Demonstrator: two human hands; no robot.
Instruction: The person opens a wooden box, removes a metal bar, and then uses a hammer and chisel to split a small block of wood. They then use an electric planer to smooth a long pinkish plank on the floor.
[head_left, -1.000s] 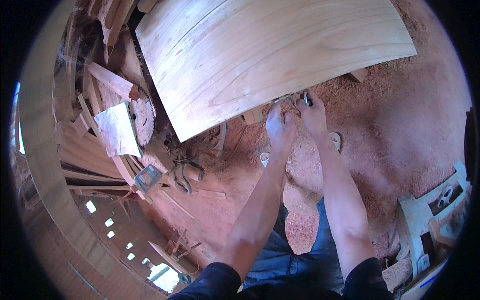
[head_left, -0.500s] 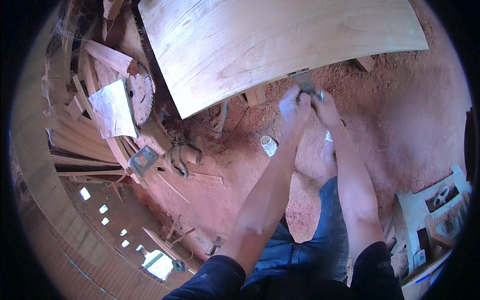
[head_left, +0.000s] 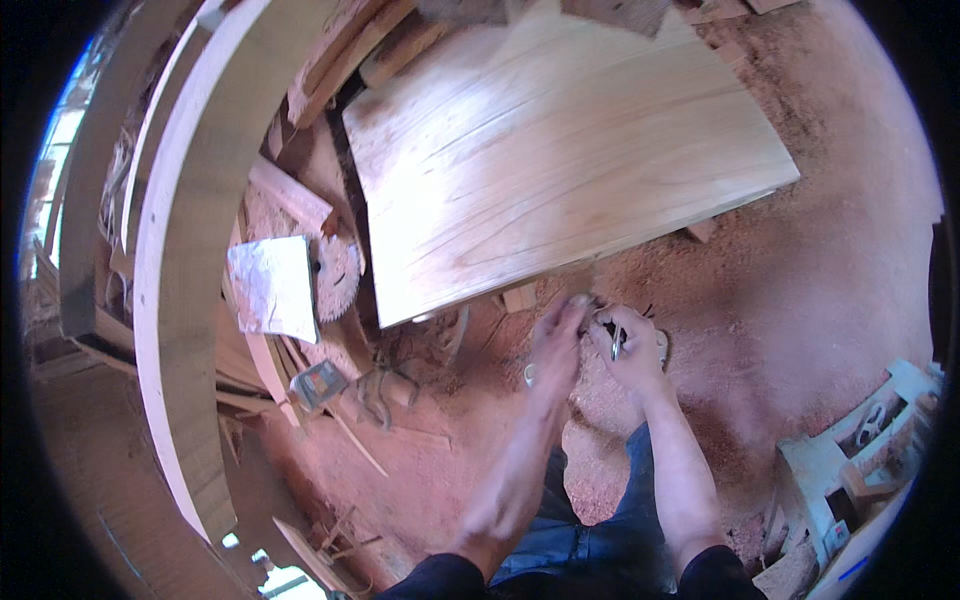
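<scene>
A broad pale wooden panel (head_left: 560,170) lies ahead of me with its near edge facing me. Just short of that edge, both hands are close together over the sawdust-covered floor. My left hand (head_left: 556,340) is closed, its fingertips pinching something small that is blurred. My right hand (head_left: 632,352) is closed around a thin shiny metal rod (head_left: 617,342), which sticks out between its fingers. A small dark piece between the hands is too blurred to name. Neither hand touches the panel.
Left of the panel are a toothed circular saw blade (head_left: 338,275), a whitish sheet (head_left: 272,288) and a grey box-shaped device (head_left: 318,384). A long curved-looking beam (head_left: 190,250) runs along the left. At lower right stands a pale machine frame (head_left: 825,470).
My hands have drawn back from the panel's near edge, where they held a flat grey metal piece. My view has shifted, showing more of the panel and the beam on the left.
</scene>
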